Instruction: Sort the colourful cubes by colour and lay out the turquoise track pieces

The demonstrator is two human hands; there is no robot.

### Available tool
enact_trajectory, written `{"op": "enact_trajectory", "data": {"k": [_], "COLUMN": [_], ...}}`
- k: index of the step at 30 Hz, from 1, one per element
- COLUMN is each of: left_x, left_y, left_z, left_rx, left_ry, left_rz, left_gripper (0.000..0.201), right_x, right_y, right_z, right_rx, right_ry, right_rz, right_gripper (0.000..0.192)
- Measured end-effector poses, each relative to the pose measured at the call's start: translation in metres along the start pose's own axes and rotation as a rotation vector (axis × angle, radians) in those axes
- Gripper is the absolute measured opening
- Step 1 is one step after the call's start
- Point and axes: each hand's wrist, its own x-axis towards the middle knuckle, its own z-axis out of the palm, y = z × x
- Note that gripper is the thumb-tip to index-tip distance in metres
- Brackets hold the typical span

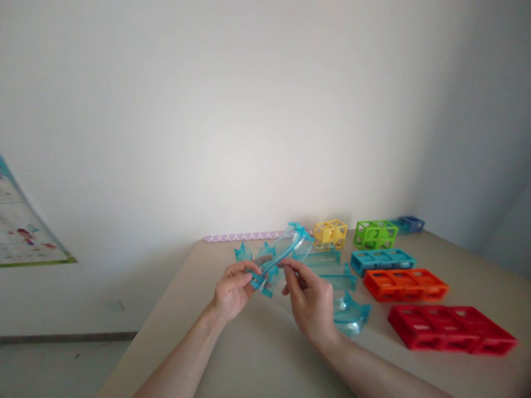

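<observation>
Both hands are raised above the beige table, jointly holding a translucent turquoise plastic track piece, long and channel-shaped. The left hand is closed in a pinch at the piece's near, lower end; the right hand has thumb and forefinger closed on its middle. The long axis runs from lower left, at the left hand, up and away to the right, the far end standing free above the table. The left hand is nearer the low end; the right sits beside the midpoint. Just right of the right hand lies a curved translucent turquoise track piece. Farther right lie a red plastic lattice block, an orange one, a blue one, a green cube frame and a yellow cube frame.
</observation>
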Motion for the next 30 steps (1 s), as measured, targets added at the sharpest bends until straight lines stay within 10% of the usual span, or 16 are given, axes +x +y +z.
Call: {"op": "enact_trajectory", "data": {"k": [9, 22, 30], "left_x": [0.0094, 0.0021, 0.0043], "left_y": [0.0, -0.0033, 0.0005], "left_z": [-0.0086, -0.007, -0.003], "left_rx": [-0.041, 0.005, -0.028], "left_ry": [0.197, -0.021, 0.068], "left_rz": [0.122, 0.012, 0.072], "left_gripper": [0.016, 0.017, 0.018], "right_x": [-0.0006, 0.0021, -0.0015], "right_y": [0.0003, 0.0068, -0.0032], "right_z": [-0.0013, -0.0014, -0.0002], "right_rx": [0.018, -0.021, 0.042], "right_ry": [0.014, -0.007, -0.093], "right_rz": [-0.008, 0.026, -0.044], "right_gripper": [0.024, 0.023, 0.03]}}
